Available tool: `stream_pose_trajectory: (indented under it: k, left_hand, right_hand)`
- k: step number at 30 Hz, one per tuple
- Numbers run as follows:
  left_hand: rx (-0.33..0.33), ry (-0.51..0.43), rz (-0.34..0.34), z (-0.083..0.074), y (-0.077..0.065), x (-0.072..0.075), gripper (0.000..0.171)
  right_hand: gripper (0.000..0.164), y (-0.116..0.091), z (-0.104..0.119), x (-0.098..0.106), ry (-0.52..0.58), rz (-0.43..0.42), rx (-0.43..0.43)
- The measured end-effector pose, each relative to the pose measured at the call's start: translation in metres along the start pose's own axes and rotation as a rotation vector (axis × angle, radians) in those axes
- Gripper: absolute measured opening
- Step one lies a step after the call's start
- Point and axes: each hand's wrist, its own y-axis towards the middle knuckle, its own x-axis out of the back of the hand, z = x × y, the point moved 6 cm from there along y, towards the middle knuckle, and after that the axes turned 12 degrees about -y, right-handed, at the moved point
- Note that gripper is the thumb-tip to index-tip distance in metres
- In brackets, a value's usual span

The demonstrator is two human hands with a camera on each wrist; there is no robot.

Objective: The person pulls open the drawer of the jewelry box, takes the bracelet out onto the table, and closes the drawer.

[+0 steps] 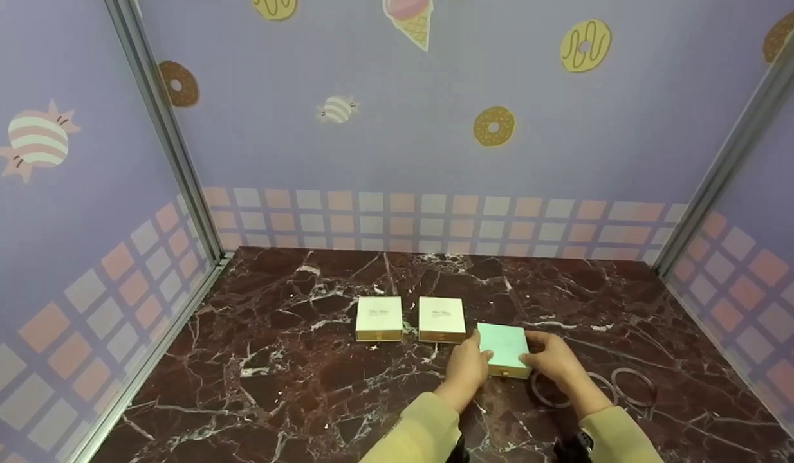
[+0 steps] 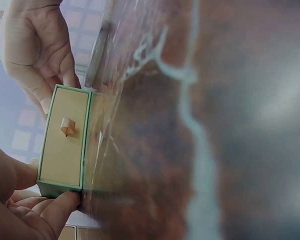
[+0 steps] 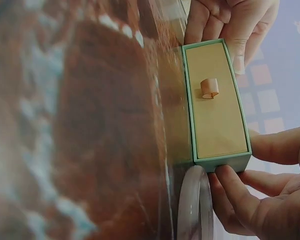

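A mint-green drawer box (image 1: 502,344) rests on the dark marbled tabletop, right of centre. Its tan drawer front (image 2: 63,145), with a small ribbon pull tab (image 3: 209,88), faces the person. My left hand (image 1: 468,368) grips the box's left side, thumb near the top edge and fingers low along the side. On the opposite side my right hand (image 1: 556,360) holds it the same way, with fingertips at the lower edge in the right wrist view. The drawer sits flush in its sleeve. Beside the right hand lie pale translucent bangles (image 3: 189,205), partly hidden behind the right wrist in the head view.
Two white drawer boxes (image 1: 379,315) with gold fronts stand side by side, left of the green box. The marbled table (image 1: 294,399) is enclosed by lilac panels (image 1: 410,141) printed with sweets, joined by metal corner posts (image 1: 172,141).
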Motion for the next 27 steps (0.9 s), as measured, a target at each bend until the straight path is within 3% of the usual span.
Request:
stream_pose_trajectory:
  k: [7,16,27]
  left_hand:
    - [0.029,-0.008,-0.022,0.0,0.009,-0.006,0.057]
    - [-0.008,0.038,-0.059,-0.005,0.023,-0.01,0.055]
    - [0.06,-0.013,-0.071,-0.004,0.035,-0.012,0.057]
  right_hand:
    - [0.058,0.01,-0.006,0.003,0.022,0.013,-0.033]
    - [0.055,0.022,-0.009,0.003,0.052,0.011,-0.061]
    - [0.049,0.037,-0.012,0.004,0.057,-0.039,-0.093]
